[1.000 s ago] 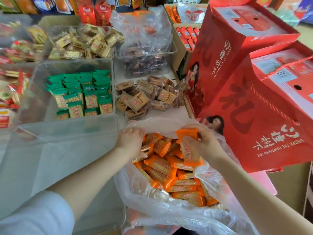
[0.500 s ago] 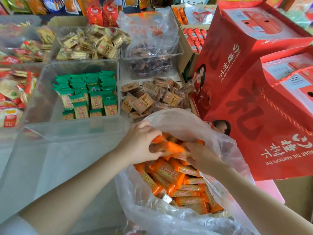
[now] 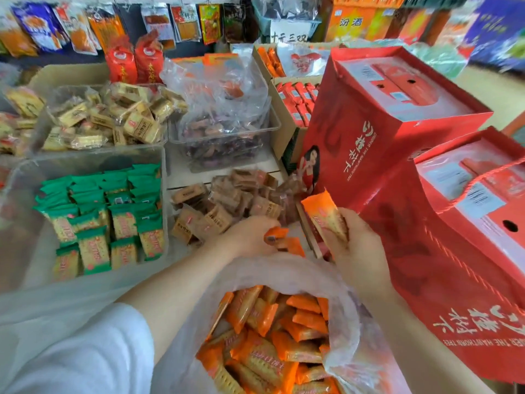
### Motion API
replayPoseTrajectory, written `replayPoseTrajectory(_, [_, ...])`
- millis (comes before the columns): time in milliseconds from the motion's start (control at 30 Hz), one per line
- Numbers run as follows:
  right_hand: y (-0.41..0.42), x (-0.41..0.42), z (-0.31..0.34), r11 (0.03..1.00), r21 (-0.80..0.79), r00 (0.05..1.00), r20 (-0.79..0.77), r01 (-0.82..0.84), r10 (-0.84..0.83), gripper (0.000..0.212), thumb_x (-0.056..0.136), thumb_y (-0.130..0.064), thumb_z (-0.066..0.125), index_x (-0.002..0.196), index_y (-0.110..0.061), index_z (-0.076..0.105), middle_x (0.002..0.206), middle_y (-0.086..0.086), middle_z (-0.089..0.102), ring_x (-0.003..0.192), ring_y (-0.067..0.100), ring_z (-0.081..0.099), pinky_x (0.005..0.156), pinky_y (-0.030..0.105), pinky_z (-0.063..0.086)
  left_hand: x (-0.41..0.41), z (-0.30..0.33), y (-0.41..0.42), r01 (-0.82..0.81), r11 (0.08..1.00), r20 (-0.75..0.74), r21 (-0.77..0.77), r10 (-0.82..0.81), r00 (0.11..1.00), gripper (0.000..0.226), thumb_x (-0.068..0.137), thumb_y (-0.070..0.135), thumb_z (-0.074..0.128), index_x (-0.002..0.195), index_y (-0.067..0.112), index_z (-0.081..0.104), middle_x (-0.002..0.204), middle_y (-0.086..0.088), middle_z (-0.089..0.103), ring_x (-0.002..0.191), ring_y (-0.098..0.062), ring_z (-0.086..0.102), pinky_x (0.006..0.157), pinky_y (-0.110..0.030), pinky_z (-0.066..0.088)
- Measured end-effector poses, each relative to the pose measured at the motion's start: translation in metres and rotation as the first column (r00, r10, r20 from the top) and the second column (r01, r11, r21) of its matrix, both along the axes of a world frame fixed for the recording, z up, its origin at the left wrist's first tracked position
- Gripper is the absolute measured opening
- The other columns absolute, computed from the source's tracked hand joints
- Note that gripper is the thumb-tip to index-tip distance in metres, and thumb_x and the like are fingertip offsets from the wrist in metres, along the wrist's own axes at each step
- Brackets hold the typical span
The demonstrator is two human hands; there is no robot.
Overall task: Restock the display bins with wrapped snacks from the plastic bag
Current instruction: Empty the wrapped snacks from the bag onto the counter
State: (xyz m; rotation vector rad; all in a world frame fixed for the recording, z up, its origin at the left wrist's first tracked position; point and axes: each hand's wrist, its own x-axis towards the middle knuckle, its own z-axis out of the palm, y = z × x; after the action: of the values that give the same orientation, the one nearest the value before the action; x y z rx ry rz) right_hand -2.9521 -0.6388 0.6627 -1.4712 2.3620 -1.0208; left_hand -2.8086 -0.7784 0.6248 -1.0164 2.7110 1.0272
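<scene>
Above plastic bag point(image 3: 284, 280): both hands, inside bag mouth a moment ago, now lifted clear toward bins. Left hand point(image 3: 247, 237) fingers clamped on orange snacks point(image 3: 277, 233); right hand point(image 3: 358, 245) fingers clamped on orange packet point(image 3: 324, 214). Bulk of snacks remains bagged; placing next.

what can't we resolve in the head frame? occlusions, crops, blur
- Left hand: how many orange snacks it grips; the fingers cover them.
- Plastic bag: its bottom and depth are cut off by the frame's lower edge.
- Snack in the right hand: its print is motion-blurred and unreadable.
- Dark snacks bin: a crumpled clear bag hides the contents.
- Red gift boxes: the right edge crops the nearer one.
</scene>
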Motion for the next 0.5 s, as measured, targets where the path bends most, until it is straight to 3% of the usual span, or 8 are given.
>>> replayPoseTrajectory(67, [-0.019, -0.011, -0.016, 0.994, 0.108, 0.993, -0.117, 0.032, -0.02, 0.029, 0.088, -0.021, 0.06, 0.117, -0.021, 0.057, 0.101, 0.003, 0.062, 0.091, 0.028, 0.058, 0.069, 0.039, 0.049, 0.007, -0.024, 0.008, 0.115, 0.993, 0.055, 0.009, -0.115, 0.992, 0.018, 0.078, 0.037, 0.063, 0.093, 0.027, 0.06, 0.095, 0.008, 0.062, 0.089, -0.013, 0.058, 0.078, -0.03, 0.049])
replayPoseTrajectory(167, [-0.052, -0.015, -0.048, 0.931, 0.364, 0.967, -0.224, -0.033, 0.121, 0.031, 0.09, -0.023, 0.055, 0.121, -0.024, 0.055, 0.107, 0.004, 0.059, 0.102, 0.029, 0.056, 0.074, 0.039, 0.048, 0.018, -0.051, 0.011, 0.178, 0.977, 0.079, -0.119, -0.17, 0.982, 0.03, 0.076, 0.043, 0.059, 0.104, 0.029, 0.06, 0.107, 0.007, 0.059, 0.098, -0.014, 0.056, 0.083, -0.033, 0.048])
replayPoseTrajectory(233, [-0.071, -0.012, -0.069, 0.804, 0.591, 0.936, -0.247, -0.059, 0.25, 0.035, 0.09, -0.017, 0.051, 0.123, -0.026, 0.052, 0.114, 0.001, 0.057, 0.109, 0.026, 0.054, 0.081, 0.035, 0.045, 0.023, -0.056, 0.009, 0.108, 0.985, 0.035, -0.136, -0.104, 0.994, 0.037, 0.08, 0.041, 0.06, 0.114, 0.028, 0.059, 0.115, 0.005, 0.056, 0.105, -0.015, 0.054, 0.087, -0.033, 0.046])
replayPoseTrajectory(300, [-0.081, -0.011, -0.084, 0.609, 0.79, 0.922, -0.186, -0.065, 0.339, 0.037, 0.084, -0.015, 0.056, 0.119, -0.022, 0.051, 0.117, 0.002, 0.057, 0.11, 0.025, 0.055, 0.083, 0.034, 0.045, 0.027, -0.056, 0.005, 0.006, 0.992, 0.053, -0.126, 0.001, 0.999, 0.049, 0.082, 0.041, 0.06, 0.127, 0.026, 0.048, 0.123, 0.005, 0.049, 0.11, -0.017, 0.052, 0.088, -0.033, 0.045])
replayPoseTrajectory(367, [-0.08, -0.015, -0.098, 0.52, 0.845, 0.947, -0.052, -0.127, 0.317, 0.034, 0.081, -0.023, 0.063, 0.113, -0.016, 0.052, 0.114, 0.006, 0.059, 0.106, 0.027, 0.057, 0.083, 0.033, 0.048, 0.025, -0.057, 0.002, -0.048, 0.989, 0.069, -0.141, 0.058, 0.996, 0.056, 0.083, 0.042, 0.06, 0.133, 0.025, 0.042, 0.128, 0.004, 0.044, 0.114, -0.018, 0.05, 0.087, -0.034, 0.046])
replayPoseTrajectory(433, [-0.072, -0.019, -0.107, 0.581, 0.794, 0.98, 0.087, -0.178, 0.181, 0.034, 0.09, -0.026, 0.055, 0.121, -0.011, 0.052, 0.116, 0.01, 0.06, 0.106, 0.028, 0.058, 0.088, 0.032, 0.046, 0.018, -0.055, 0.002, -0.058, 0.984, 0.073, -0.168, 0.071, 0.995, 0.057, 0.083, 0.043, 0.06, 0.133, 0.023, 0.04, 0.129, 0.003, 0.044, 0.114, -0.02, 0.05, 0.084, -0.035, 0.047])
replayPoseTrajectory(500, [-0.062, -0.024, -0.104, 0.741, 0.654, 0.986, 0.145, -0.156, 0.08, 0.035, 0.096, -0.019, 0.049, 0.129, -0.007, 0.051, 0.12, 0.015, 0.06, 0.11, 0.03, 0.057, 0.092, 0.03, 0.042, 0.01, -0.057, 0.002, -0.059, 0.978, 0.069, -0.199, 0.074, 0.995, 0.056, 0.084, 0.039, 0.059, 0.133, 0.022, 0.038, 0.131, 0.003, 0.042, 0.117, -0.02, 0.047, 0.083, -0.034, 0.046])
